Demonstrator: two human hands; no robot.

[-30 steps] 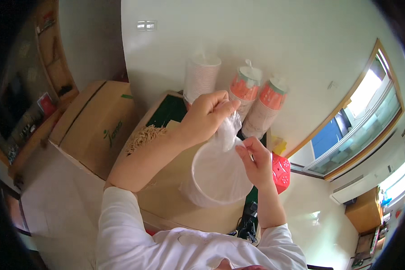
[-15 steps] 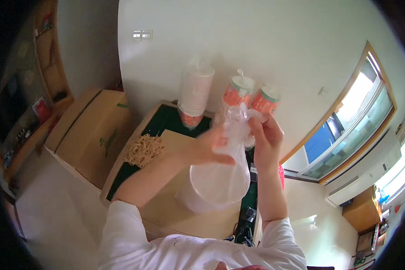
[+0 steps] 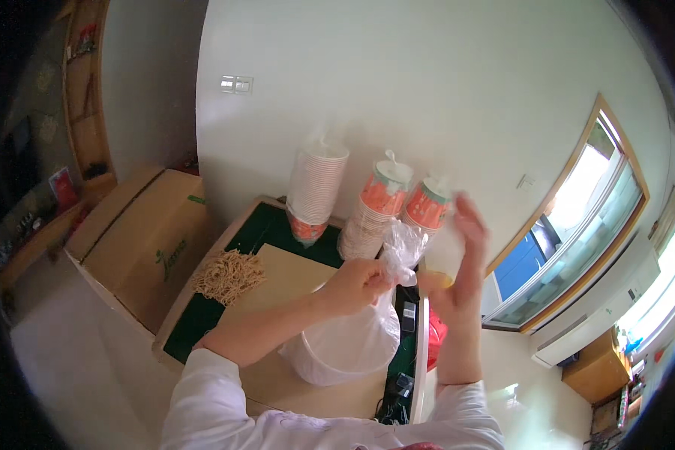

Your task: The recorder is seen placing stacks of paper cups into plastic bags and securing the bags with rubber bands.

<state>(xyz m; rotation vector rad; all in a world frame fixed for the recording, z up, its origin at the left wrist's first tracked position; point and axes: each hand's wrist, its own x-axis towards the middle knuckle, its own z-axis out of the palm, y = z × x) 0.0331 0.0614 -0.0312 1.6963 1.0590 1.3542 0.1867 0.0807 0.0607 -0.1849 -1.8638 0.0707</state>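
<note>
A white round tub-shaped thing [image 3: 345, 349] stands on the table in front of me, inside a thin clear plastic bag [image 3: 406, 247]. The bag's gathered neck is pinched in my left hand [image 3: 360, 286], its crumpled top sticking up above the fingers. Just to the right of the neck, my right hand [image 3: 461, 259] is raised, blurred by motion, its fingers stretched upward and apart from the bag. A small yellowish patch shows beside its thumb; I cannot tell what it is.
Tall wrapped stacks of paper cups [image 3: 319, 184] line the wall, more with orange-green patterned ends [image 3: 386, 187]. A heap of thin tan strands [image 3: 229, 276] lies on the table's left. A cardboard box [image 3: 139, 240] stands left; black adapters [image 3: 403, 384] and cables sit at the right edge.
My left hand has closed round the bag's neck. My right hand has let go of the bag and moved up and right. The view has shifted slightly.
</note>
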